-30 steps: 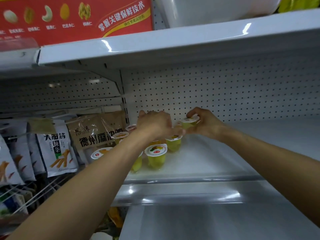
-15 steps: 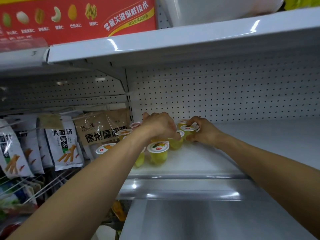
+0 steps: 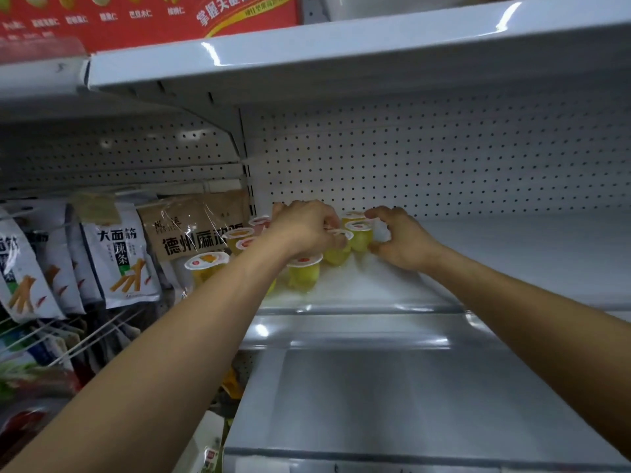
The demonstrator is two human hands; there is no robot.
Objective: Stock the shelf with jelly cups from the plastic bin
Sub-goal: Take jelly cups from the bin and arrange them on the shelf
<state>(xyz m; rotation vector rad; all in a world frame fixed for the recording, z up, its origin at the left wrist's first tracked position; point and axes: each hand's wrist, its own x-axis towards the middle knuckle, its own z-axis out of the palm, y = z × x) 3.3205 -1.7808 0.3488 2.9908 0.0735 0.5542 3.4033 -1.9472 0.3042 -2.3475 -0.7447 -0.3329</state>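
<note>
Several jelly cups with yellow-green jelly and white lids stand bunched at the left end of the white shelf (image 3: 512, 261), one of them at the front (image 3: 305, 271). My left hand (image 3: 304, 230) reaches over the group and its fingertips pinch the lid of a cup (image 3: 336, 254) in the middle. My right hand (image 3: 403, 242) curls around the rightmost cup (image 3: 359, 235), which stands on the shelf, thumb low and fingers over the lid. My left arm hides part of the group. The plastic bin is out of view.
An upper shelf (image 3: 341, 59) hangs close above, with a red box (image 3: 153, 15) on it. Hanging snack bags (image 3: 119, 254) and a brown bag (image 3: 198, 230) fill the bay to the left. The pegboard back wall (image 3: 444, 165) is just behind the cups. A lower shelf (image 3: 409, 404) juts out below.
My right hand has lowered its cup from mid-air onto the shelf beside the group. My left hand stayed on the middle cups. The view has shifted slightly.
</note>
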